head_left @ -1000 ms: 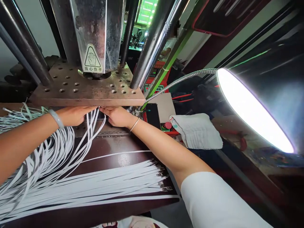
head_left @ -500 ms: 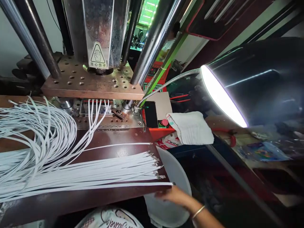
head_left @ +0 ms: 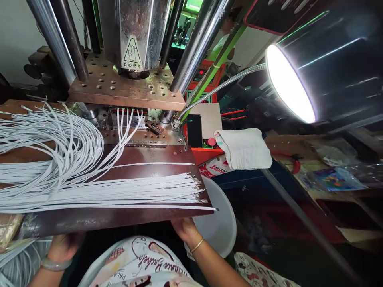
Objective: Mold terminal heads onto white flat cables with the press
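Observation:
White flat cables with small metal ends (head_left: 143, 192) lie side by side on the brown board (head_left: 125, 219), their ends toward its right edge. Several more loop up at the left as a curved bundle (head_left: 77, 147), and a few run into the press fixture (head_left: 119, 113). My right hand (head_left: 184, 231), with a thin bracelet at the wrist, is at the board's front edge near the right corner, fingers hidden beneath it. At the same edge further left is my left hand (head_left: 64, 245), wearing a thick bangle; its fingers are also hidden. I cannot tell whether either hand grips anything.
The press's drilled metal plate (head_left: 125, 97) hangs above the fixture between steel columns. A lit lamp (head_left: 290, 83) leans in from the right. Nearby are a folded white cloth (head_left: 245, 149), a red button (head_left: 211, 142) and a grey bin (head_left: 220, 221). More cables (head_left: 20, 263) lie lower left.
My right hand has moved left and down from the cable end at the right corner to under the board's front edge. My left hand has come into view. The camera view has shifted.

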Demonstrator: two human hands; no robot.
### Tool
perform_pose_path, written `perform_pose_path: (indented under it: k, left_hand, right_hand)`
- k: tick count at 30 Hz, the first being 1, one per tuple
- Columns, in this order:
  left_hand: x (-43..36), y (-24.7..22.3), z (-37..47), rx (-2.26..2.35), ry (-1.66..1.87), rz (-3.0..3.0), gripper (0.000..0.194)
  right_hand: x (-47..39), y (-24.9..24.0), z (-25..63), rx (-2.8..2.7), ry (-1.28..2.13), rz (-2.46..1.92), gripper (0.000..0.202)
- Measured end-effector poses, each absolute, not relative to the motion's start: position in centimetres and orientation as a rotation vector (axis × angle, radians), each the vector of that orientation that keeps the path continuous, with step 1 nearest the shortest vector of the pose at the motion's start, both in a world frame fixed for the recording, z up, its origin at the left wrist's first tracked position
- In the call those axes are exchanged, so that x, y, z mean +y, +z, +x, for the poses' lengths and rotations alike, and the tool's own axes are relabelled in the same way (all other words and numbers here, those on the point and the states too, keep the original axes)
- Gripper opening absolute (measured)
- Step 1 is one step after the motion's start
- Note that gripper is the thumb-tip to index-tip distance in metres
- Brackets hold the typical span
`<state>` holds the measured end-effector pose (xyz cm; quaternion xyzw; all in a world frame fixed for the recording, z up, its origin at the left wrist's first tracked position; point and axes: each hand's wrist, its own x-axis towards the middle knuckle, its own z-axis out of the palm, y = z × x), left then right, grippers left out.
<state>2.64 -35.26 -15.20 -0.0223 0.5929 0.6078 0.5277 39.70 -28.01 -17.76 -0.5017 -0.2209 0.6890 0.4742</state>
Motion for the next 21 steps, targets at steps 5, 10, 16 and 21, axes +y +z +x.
perform_pose_path:
  k: [5,10,16,21]
  left_hand:
    - [-34.9,-14.2,3.3,1.414,1.45,-0.074,0.045]
    - [-34.7,-13.9,3.3,1.383,1.448,-0.041,0.049]
    - [-35.2,-14.7,3.6,1.415,1.388,0.192,0.053]
    - [-40.3,-14.5,1.8,1.624,0.832,0.822,0.041]
  right_hand:
    - [-28.3,-17.5,39.6,-0.599,1.722,-1.217,0.099]
    - [-28.1,-17.4,39.6,-0.646,1.734,-1.225,0.096]
    - [-28.7,-17.2,39.3,-1.025,1.603,-1.384,0.077]
    - [-30.8,-10.8,39.8,-1.877,1.532,-1.205,0.039]
